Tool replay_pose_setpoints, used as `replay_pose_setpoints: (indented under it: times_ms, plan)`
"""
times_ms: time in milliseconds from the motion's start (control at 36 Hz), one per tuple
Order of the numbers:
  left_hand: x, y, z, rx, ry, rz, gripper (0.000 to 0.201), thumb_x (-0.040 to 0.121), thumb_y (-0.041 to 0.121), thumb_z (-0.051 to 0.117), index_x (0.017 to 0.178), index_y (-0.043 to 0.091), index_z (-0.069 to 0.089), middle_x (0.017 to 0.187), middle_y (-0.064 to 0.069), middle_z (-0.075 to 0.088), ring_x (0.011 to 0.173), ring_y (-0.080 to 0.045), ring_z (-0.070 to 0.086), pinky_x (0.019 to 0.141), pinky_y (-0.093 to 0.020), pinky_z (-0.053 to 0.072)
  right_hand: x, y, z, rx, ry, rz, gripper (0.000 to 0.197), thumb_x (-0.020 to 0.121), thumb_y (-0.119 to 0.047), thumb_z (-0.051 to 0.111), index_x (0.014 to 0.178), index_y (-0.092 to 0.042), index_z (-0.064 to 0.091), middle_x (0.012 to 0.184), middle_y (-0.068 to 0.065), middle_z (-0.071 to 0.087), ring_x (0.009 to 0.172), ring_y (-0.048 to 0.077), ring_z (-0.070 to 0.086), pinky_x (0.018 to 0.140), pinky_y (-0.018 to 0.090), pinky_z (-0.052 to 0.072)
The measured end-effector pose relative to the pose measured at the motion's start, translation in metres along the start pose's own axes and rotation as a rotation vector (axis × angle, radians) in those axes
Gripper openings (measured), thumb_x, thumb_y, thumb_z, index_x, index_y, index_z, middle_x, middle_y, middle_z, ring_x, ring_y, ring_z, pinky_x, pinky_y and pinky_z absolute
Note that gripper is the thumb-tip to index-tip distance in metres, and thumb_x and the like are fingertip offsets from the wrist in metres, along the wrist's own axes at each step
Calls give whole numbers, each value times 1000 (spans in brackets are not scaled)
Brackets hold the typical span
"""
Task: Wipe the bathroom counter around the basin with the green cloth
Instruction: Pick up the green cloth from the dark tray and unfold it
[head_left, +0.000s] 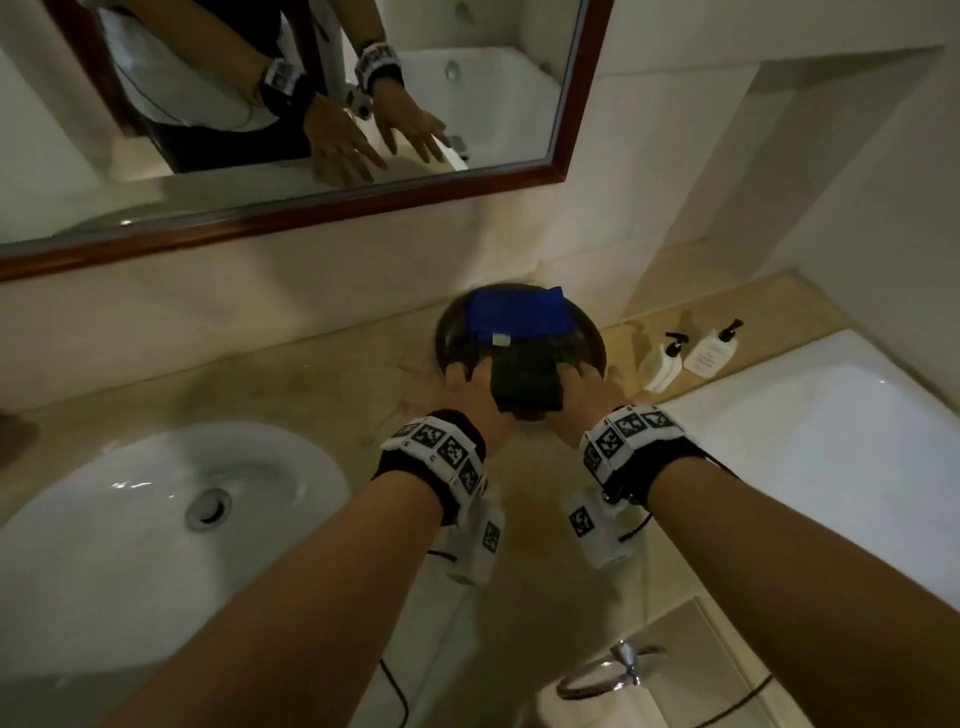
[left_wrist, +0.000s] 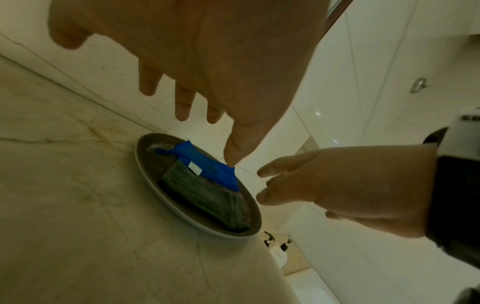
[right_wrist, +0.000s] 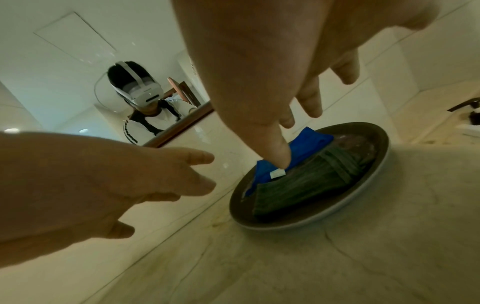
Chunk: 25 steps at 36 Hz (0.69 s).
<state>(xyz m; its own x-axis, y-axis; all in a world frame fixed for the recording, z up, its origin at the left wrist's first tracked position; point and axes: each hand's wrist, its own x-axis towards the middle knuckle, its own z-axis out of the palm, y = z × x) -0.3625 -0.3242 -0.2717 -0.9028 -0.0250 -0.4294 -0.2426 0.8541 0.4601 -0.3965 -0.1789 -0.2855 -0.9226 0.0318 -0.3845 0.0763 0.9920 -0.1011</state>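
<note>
A folded dark green cloth (head_left: 524, 387) lies on the near half of a dark round plate (head_left: 444, 332), partly over a blue cloth (head_left: 519, 314) with a white label. The plate stands on the beige marble counter (head_left: 311, 395), right of the white basin (head_left: 156, 519). My left hand (head_left: 462, 387) and right hand (head_left: 597, 389) reach over the plate, one on each side of the green cloth, with fingers spread and holding nothing. In the left wrist view the green cloth (left_wrist: 205, 197) lies flat below my left hand (left_wrist: 228, 127). In the right wrist view my right hand (right_wrist: 280, 142) has its thumb down close to the blue cloth (right_wrist: 306, 142); whether it touches is unclear.
Two white pump bottles (head_left: 685, 353) stand on a ledge right of the plate. A white bathtub (head_left: 831, 441) lies at the right. A wood-framed mirror (head_left: 311, 218) hangs above the counter. A chrome towel ring (head_left: 613, 675) is mounted below the counter's front edge.
</note>
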Motion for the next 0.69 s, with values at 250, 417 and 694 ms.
replay_pose_setpoints:
  times_ms: [250,417,694]
  plan:
    - [49,2,8,112,-78,-117,77,96,43,50,155,27,4,160,-7,2,145,-35,9,113,-50,23,65,14,5,-98,-126,-72,52,93,-25,50,142,-28,34,151,-1,30,142,37,18,112,67,10]
    - [94,-2,21,254,-57,-157,78,90,45,48,153,29,5,157,-5,16,141,-37,18,111,-59,24,105,18,9,-53,-81,-215,61,92,-26,51,148,-29,26,157,-6,20,145,31,13,113,65,11]
    - [152,-5,43,243,-21,-128,72,85,30,49,149,32,16,156,0,25,145,-33,18,111,-66,17,145,27,23,-198,-145,-397,53,94,-24,48,144,-21,32,156,1,24,147,28,11,116,60,12]
